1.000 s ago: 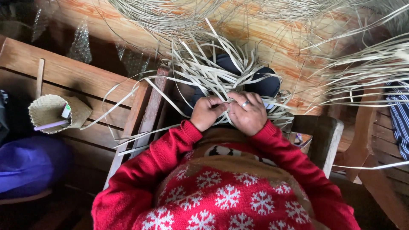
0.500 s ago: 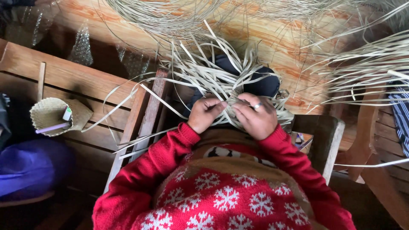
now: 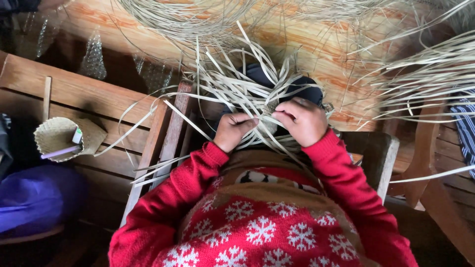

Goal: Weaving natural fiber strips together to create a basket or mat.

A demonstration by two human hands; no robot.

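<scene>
A tangle of pale flat weaving strips (image 3: 232, 86) fans out from my lap over my dark trousers. My left hand (image 3: 232, 131) pinches some of the strips between thumb and fingers at the centre of the bundle. My right hand (image 3: 303, 120) is closed on strips just beside it, knuckles up, a little higher than the left. Both red sweater sleeves reach in from below. The woven part under my hands is mostly hidden.
A small woven cup (image 3: 62, 136) holding a purple stick sits on the wooden bench at left. A purple bundle (image 3: 34, 198) lies below it. More loose strips (image 3: 425, 74) spread at right, over a wooden chair frame (image 3: 381, 158).
My right hand has lifted and turned, hiding the ring on its finger. The strips have shifted with it. My left hand stays almost in place.
</scene>
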